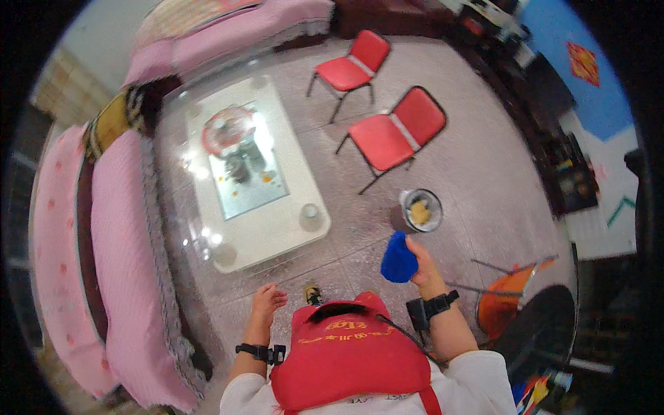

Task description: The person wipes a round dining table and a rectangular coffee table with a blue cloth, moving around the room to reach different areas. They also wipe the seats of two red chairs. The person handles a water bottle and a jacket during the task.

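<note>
My right hand [426,263] grips a blue cloth [399,259], which hangs to the left of the fingers. Just beyond the cloth stands a waste bin [437,206] with a liner and something yellowish inside. My left hand [270,299] is held out low on the left, its fingers a little apart, and nothing shows in it. A glass-topped coffee table [306,176] with a cream border lies ahead on the left. On or under its glass are a round red-rimmed tray [206,136], dark objects and small orange bits; reflections blur them.
Two red chairs [381,142] [345,73] stand beyond the bin. Pink-covered sofas [129,270] line the left and far sides. At the right are an orange chair [500,301], a round dark table [544,321] and a long dark cabinet [519,119].
</note>
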`<move>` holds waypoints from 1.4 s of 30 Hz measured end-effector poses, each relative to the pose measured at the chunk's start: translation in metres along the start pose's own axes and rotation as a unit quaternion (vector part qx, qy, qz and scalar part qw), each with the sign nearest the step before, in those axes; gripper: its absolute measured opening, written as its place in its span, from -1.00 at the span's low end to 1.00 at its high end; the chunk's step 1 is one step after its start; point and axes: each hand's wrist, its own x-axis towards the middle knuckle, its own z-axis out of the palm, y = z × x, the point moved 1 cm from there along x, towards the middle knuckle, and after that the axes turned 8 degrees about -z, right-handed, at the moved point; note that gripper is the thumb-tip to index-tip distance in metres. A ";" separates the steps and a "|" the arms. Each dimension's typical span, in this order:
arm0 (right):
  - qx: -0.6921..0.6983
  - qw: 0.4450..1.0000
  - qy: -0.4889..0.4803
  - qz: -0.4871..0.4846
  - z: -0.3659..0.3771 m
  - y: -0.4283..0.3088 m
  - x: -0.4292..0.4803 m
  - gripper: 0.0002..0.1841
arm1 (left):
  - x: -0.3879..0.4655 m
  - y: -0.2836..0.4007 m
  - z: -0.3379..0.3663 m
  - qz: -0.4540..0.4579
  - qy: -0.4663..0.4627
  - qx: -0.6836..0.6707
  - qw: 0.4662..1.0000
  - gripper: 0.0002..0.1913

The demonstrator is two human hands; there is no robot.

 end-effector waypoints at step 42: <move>-0.816 0.501 -0.289 -0.016 0.028 0.147 0.278 -0.43 | 0.091 -0.004 -0.102 0.014 0.298 0.423 0.856 -0.65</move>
